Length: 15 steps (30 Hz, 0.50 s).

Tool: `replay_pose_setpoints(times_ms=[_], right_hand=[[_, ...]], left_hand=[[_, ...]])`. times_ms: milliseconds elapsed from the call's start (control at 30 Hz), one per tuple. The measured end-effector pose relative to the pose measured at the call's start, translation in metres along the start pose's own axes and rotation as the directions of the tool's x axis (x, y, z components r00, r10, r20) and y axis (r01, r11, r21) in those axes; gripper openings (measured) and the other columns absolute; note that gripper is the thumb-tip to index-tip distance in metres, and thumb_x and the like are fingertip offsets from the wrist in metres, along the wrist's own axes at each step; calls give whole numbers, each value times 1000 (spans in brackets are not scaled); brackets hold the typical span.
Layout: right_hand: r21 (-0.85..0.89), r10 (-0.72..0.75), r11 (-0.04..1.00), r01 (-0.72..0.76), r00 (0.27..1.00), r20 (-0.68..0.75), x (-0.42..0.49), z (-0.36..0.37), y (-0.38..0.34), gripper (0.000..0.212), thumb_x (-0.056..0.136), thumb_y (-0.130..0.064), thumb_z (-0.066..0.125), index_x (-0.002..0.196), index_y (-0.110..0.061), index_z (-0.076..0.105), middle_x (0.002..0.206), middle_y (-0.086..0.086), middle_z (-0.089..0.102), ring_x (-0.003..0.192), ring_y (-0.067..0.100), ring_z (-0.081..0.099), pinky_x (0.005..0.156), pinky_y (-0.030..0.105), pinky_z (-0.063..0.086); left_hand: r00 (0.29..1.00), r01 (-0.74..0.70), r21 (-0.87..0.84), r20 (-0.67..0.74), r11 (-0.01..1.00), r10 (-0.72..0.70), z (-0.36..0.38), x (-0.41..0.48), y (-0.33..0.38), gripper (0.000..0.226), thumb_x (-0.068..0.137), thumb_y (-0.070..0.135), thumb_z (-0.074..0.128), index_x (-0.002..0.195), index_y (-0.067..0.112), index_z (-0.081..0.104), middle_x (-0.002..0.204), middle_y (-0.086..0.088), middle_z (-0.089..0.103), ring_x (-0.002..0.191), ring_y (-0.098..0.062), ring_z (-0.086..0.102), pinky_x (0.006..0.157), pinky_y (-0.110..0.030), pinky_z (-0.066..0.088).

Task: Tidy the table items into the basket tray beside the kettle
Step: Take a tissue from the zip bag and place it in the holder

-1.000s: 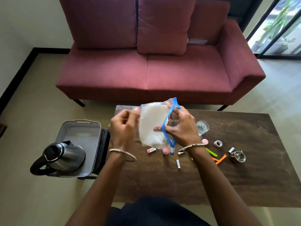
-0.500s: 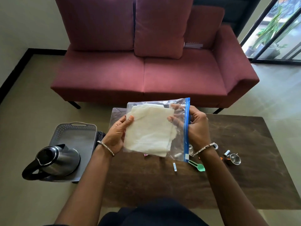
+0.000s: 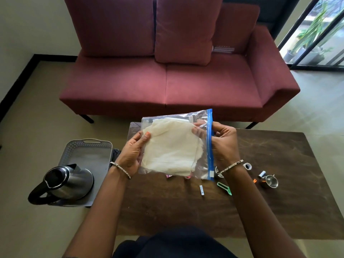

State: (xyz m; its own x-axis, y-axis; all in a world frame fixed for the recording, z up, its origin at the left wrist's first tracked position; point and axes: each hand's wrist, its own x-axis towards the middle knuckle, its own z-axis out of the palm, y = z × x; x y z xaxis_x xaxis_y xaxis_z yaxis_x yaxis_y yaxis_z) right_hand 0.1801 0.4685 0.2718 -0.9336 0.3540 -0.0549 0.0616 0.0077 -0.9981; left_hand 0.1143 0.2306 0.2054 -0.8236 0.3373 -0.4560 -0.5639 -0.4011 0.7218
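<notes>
Both hands pinch the zip bag above the desk: left hand at 9 o'clock, right hand on the blue seal. Probably light, floppy, slick; hold the stiffer zipper edge. Basket tray sits at 9.

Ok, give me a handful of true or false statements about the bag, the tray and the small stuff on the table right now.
1. Both hands hold the clear zip bag with the blue seal. True.
2. The bag holds folded cream cloth. True.
3. The grey perforated basket tray is full of items. False: only the steel kettle stands on it.
4. The small steel cup sits on the red sofa. False: it sits on the dark wooden table.
5. A green plastic tool lies on the table. True.
</notes>
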Motion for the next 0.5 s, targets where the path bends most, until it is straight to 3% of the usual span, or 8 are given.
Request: replay_pose_setpoints(times_ms=[67,200,400,500], right_hand=[[74,68,995,-69,998,16,0,-1,4,28,75,-16,87,100,-7,77,97,10,78,91,31,75,76,41,63],[-8,85,996,-85,996,-7,0,1,8,25,73,-15,88,95,-13,76,91,7,78,84,27,76,67,37,63],[-127,53,990,-56,998,-32,2,3,11,29,72,-25,89,95,-15,76,95,6,77,90,27,75,72,46,63],[-120,86,989,-90,996,-33,2,4,11,25,70,-24,90,90,-16,77,94,6,78,92,26,75,76,44,63]], left_hand=[[1000,18,-5,-7,1000,-18,-3,0,-2,37,96,19,58,130,7,56,119,-12,68,94,-17,72,69,-29,59],[999,32,-21,-10,999,-32,-11,0,-3,40,95,22,58,132,8,55,128,-14,64,107,-23,67,77,-35,60],[999,42,-21,-25,999,-42,-21,2,-6,38,93,25,62,129,12,59,126,-11,66,109,-24,67,75,-35,59],[997,55,-18,-47,998,-56,-22,2,-7,24,92,25,65,113,16,68,120,-10,69,108,-27,68,74,-37,60]])
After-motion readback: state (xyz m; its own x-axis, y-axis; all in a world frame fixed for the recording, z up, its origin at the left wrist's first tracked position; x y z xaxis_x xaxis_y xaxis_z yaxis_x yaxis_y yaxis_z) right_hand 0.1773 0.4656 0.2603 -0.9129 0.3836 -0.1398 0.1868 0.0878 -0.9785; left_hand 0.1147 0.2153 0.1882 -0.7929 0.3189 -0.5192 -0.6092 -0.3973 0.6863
